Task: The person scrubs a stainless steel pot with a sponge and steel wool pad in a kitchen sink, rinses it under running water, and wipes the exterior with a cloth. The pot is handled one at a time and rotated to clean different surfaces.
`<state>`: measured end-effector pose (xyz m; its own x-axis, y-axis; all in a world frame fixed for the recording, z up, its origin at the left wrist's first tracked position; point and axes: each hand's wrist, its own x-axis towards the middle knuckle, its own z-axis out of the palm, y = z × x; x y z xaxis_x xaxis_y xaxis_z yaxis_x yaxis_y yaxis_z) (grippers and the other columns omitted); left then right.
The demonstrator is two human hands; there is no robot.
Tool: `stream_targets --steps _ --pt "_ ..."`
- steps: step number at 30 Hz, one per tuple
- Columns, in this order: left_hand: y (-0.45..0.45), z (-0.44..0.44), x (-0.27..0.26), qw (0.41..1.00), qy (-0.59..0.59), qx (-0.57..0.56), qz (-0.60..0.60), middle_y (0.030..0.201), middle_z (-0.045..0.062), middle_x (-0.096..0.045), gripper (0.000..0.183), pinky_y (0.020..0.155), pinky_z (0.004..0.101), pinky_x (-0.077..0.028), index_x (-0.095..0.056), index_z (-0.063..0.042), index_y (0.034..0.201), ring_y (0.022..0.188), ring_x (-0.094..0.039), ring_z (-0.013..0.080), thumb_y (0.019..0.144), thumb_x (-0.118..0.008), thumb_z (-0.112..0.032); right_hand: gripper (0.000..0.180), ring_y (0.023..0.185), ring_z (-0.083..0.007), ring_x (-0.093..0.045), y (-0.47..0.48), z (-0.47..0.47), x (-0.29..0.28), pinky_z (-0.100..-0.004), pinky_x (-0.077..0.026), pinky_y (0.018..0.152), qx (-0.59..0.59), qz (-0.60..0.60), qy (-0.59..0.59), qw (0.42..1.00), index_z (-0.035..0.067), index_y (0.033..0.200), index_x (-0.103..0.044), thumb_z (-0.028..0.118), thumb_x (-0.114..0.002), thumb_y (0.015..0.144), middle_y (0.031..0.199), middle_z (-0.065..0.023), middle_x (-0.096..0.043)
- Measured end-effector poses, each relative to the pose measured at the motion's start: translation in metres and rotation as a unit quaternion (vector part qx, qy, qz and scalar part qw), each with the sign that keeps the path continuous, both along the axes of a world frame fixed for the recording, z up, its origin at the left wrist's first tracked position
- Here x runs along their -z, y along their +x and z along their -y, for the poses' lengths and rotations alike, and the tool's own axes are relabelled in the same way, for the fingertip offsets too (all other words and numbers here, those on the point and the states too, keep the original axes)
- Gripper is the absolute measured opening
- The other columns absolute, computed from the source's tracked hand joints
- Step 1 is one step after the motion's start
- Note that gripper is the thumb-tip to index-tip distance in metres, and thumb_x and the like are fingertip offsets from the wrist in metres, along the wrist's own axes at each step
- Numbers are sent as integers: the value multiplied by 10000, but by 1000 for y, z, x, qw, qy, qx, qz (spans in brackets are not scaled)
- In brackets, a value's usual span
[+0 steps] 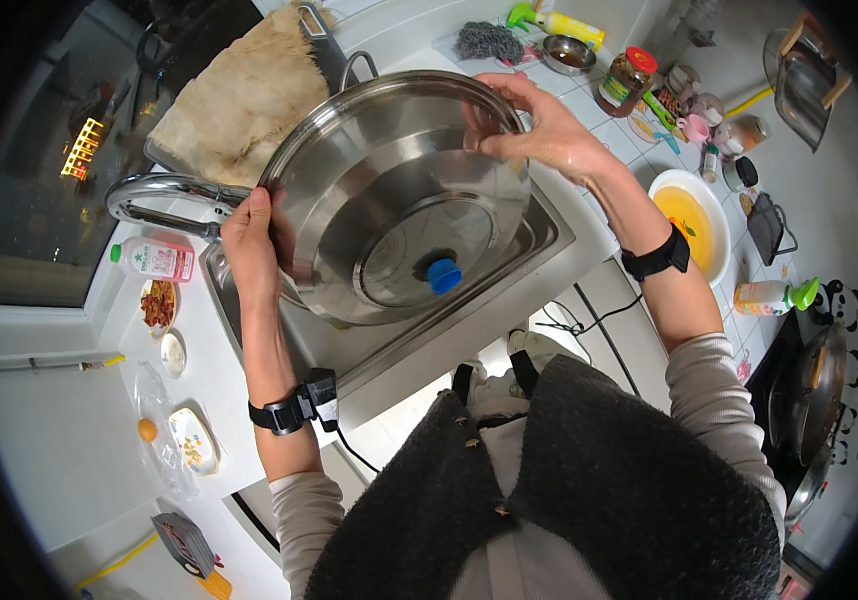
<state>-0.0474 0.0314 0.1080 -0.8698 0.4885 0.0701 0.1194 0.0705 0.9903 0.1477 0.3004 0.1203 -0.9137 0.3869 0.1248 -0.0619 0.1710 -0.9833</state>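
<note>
Over the steel sink [399, 352] a large round pot lid of metal and glass [339, 225], with a blue knob [444, 276], is held tilted between both hands. My left hand [250, 232] grips its left rim, thumb on top. At the upper right rim, my right hand [534, 127] pinches the lid, its thumb on the near face and fingers behind, seen through the glass. A chrome faucet [173, 199] reaches towards the left rim, just behind my left hand. The lid hides much of the basin below it.
A beige cloth [241, 97] lies behind the sink. On the left counter are a pink bottle [158, 259], small dishes and an egg [146, 430]. To the right stand a red-lidded jar [626, 82], a white bowl of yellow liquid [688, 225], a spray bottle [766, 297] and a wok [811, 390].
</note>
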Motion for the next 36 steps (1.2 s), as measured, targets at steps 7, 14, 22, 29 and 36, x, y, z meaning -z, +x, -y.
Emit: stream_targets --steps 7,14,22,29,36 --pt "-2 -7 6 999 39 -16 4 500 -46 -421 404 371 220 -204 -640 34 890 384 -304 42 949 -514 -346 626 1042 -135 -497 3 -1 -4 -298 -388 935 -3 -18 1 1000 69 1286 -476 32 -689 699 1071 -29 -561" --pt "-17 24 41 993 98 -44 58 637 -11 -539 384 474 206 -353 -630 25 965 504 -457 72 955 -500 -336 478 951 -118 -572 9 -28 12 -267 -445 851 -52 23 -5 998 14 1166 -561 284 -698 797 984 -49 -642" --pt "-8 94 81 972 120 -122 163 952 20 -621 314 789 261 -443 -592 -36 1029 867 -553 105 966 -471 -319 246 692 -61 -527 -38 8 47 -213 -410 655 23 -21 -211 977 24 880 -647 269 -628 891 808 -5 -626" --pt "15 139 42 996 28 -59 -64 1092 77 -603 403 932 305 -402 -511 10 1190 999 -553 156 961 -476 -320 170 699 -31 -498 -84 47 28 -201 -393 660 -105 47 -82 990 36 867 -635 198 -602 906 766 33 -605" --pt "35 133 40 990 -42 -80 -108 637 8 -527 325 563 230 -403 -537 -6 797 599 -481 75 984 -437 -252 167 689 -25 -476 -127 86 28 -190 -390 646 -166 79 83 979 33 895 -660 197 -631 878 770 56 -592"
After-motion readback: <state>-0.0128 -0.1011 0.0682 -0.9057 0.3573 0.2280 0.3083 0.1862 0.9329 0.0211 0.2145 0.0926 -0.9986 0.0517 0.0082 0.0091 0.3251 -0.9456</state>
